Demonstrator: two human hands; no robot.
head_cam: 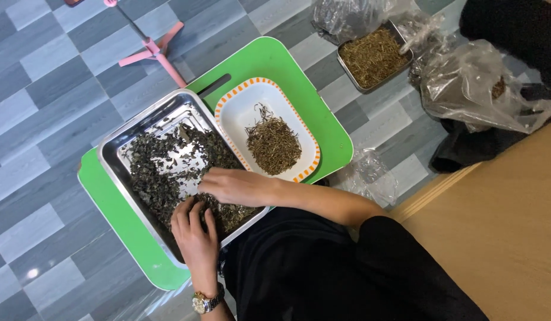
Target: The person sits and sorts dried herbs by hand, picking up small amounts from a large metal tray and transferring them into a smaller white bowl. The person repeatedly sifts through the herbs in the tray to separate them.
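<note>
Grey tiled floor (43, 119) fills the left and top of the frame, and a pale wooden surface (501, 238) cuts across the lower right corner. In the middle sits a big bright green plastic tray with rounded corners (323, 119), tilted diagonally from lower left to upper centre. On its left half rests a shiny rectangular steel pan (118, 154), spread with dark dried leaves (162, 166). Just beside the pan, toward the centre, a white rectangular dish with an orange-striped rim (240, 107) holds a small heap of brownish dried stems (274, 145).

Both hands are down in the steel pan — the right hand (234, 185) lies flat over the leaves near the pan's lower edge, fingers pointing left, loose and spread, pinching nothing that can be seen. The left hand (195, 232), a gold-toned wristwatch (204, 302) on its wrist, presses into the leaves at the pan's near corner, fingers slightly curled; whether it grasps any leaves I cannot tell.

Upper right: a second steel tray of tan stems (373, 56) among crumpled clear plastic bags (471, 89). Upper left — a pink stand's legs (159, 50).
</note>
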